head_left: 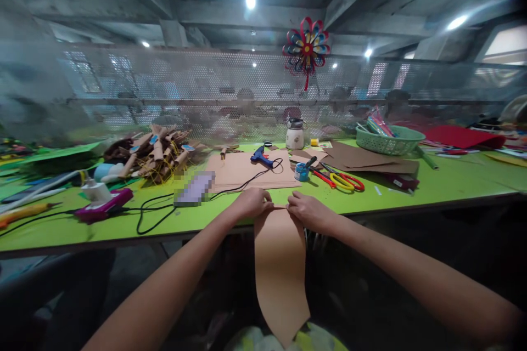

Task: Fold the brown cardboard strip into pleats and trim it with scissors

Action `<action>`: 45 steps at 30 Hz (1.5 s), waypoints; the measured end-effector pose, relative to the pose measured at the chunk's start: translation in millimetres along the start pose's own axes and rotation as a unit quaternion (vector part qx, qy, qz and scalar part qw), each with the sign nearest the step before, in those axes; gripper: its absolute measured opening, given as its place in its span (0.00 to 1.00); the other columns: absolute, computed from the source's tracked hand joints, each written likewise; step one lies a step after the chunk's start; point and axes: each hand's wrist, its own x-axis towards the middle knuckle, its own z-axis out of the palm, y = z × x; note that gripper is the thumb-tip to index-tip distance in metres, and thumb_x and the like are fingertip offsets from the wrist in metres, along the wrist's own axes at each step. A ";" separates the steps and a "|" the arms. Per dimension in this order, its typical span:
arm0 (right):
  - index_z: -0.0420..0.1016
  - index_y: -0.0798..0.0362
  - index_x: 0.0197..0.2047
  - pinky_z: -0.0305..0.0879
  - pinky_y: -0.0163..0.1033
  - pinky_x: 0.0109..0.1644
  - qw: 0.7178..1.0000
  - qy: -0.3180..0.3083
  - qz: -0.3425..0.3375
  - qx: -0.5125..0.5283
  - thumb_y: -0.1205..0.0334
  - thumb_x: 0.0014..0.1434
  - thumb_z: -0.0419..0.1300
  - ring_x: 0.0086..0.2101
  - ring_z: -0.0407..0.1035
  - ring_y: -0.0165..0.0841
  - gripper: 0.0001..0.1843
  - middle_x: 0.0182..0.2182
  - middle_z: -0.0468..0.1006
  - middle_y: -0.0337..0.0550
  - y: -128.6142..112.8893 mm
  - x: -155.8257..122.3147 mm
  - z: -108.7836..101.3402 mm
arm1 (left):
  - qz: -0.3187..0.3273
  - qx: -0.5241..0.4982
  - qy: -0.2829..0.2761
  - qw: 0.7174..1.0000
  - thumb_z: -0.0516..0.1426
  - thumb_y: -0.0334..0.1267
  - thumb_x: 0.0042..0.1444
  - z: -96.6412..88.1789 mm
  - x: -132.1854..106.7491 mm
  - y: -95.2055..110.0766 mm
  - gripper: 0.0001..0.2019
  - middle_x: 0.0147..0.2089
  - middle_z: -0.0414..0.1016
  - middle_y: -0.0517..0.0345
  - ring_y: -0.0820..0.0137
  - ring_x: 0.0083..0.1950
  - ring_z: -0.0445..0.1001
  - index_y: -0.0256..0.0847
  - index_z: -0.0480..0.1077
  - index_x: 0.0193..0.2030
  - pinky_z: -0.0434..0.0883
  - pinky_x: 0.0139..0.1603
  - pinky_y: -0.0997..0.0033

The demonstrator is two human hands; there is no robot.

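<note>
The left hand [257, 203] and right hand [307, 210] pinch a long tan paper sheet [282, 269] by its top, before the flat lime-green counter [376, 204]. Only that end looks turned; the rest hangs unfolded.

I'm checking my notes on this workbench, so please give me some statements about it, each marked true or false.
1. The left hand and right hand hold the upper end of the brown sheet. True.
2. The right hand holds scissors. False: it holds the brown sheet.
3. The blue glue gun lies on flat cardboard. True.
4. The green basket is right of the dark-lidded jar. True.
5. The dark-lidded jar lies on its side. False: it stands upright.
</note>
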 end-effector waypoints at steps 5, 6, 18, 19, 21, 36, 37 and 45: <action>0.74 0.59 0.38 0.60 0.40 0.38 0.998 0.044 0.035 0.031 0.71 0.61 0.53 0.39 0.60 0.39 0.08 0.34 0.70 0.50 -5.4 -4.8 1.6 | -0.039 -0.054 -0.070 0.995 0.54 0.46 0.51 1.0 1.0 -2.4 0.14 0.30 0.76 0.55 0.68 0.30 0.69 0.37 0.75 0.34 0.60 0.28 0.74; 0.74 0.59 0.39 0.60 0.40 0.38 0.996 0.056 0.042 0.046 0.71 0.62 0.53 0.40 0.60 0.39 0.08 0.34 0.70 0.50 -6.2 -6.3 2.4 | -0.038 -0.065 -0.086 0.993 0.54 0.46 0.51 0.2 0.9 -2.8 0.15 0.29 0.75 0.56 0.69 0.30 0.68 0.36 0.74 0.33 0.59 0.28 0.74; 0.75 0.56 0.45 0.65 0.35 0.36 0.916 0.144 0.122 0.353 0.57 0.61 0.58 0.32 0.69 0.31 0.14 0.33 0.77 0.45 2.0 -9.8 -47.8 | 0.036 -0.096 0.013 0.995 0.49 0.44 0.60 -33.7 -50.7 30.0 0.11 0.32 0.72 0.59 0.70 0.32 0.67 0.39 0.66 0.38 0.58 0.29 0.75; 0.76 0.56 0.43 0.64 0.34 0.36 0.917 0.139 0.118 0.355 0.57 0.61 0.57 0.32 0.70 0.31 0.13 0.32 0.78 0.45 0.0 -10.0 -56.5 | 0.042 -0.084 0.023 0.995 0.49 0.44 0.61 -37.7 -57.1 35.0 0.11 0.31 0.72 0.59 0.70 0.31 0.67 0.40 0.66 0.38 0.58 0.29 0.75; 0.78 0.56 0.39 0.64 0.33 0.36 0.915 0.141 0.109 0.363 0.58 0.62 0.56 0.32 0.71 0.30 0.12 0.32 0.80 0.45 -4.8 -11.7 -71.8 | 0.061 -0.056 0.041 0.996 0.48 0.41 0.62 -44.2 -68.7 44.0 0.09 0.31 0.72 0.58 0.70 0.30 0.67 0.41 0.66 0.40 0.58 0.29 0.75; 0.72 0.54 0.33 0.59 0.34 0.33 0.953 0.159 0.021 0.257 0.65 0.62 0.54 0.29 0.64 0.30 0.07 0.26 0.72 0.41 -29.9 -26.6 -120.3 | 0.219 0.170 0.122 0.953 0.46 0.32 0.64 -44.3 -101.2 56.9 0.07 0.25 0.67 0.59 0.70 0.25 0.63 0.40 0.62 0.36 0.51 0.26 0.70; 0.72 0.54 0.34 0.59 0.34 0.34 0.959 0.139 0.014 0.247 0.65 0.62 0.54 0.31 0.65 0.30 0.07 0.28 0.72 0.42 -30.5 -25.8 -123.4 | 0.222 0.171 0.117 0.953 0.46 0.31 0.63 -45.7 -101.9 58.0 0.07 0.26 0.68 0.59 0.70 0.26 0.63 0.41 0.62 0.36 0.51 0.26 0.70; 0.72 0.54 0.30 0.50 0.35 0.28 0.983 0.102 -0.001 0.151 0.64 0.66 0.48 0.25 0.60 0.29 0.16 0.22 0.68 0.41 -43.7 -20.2 -131.2 | 0.216 0.140 0.104 0.961 0.46 0.36 0.65 -58.6 -103.0 65.5 0.10 0.24 0.66 0.59 0.71 0.25 0.64 0.41 0.64 0.33 0.51 0.26 0.69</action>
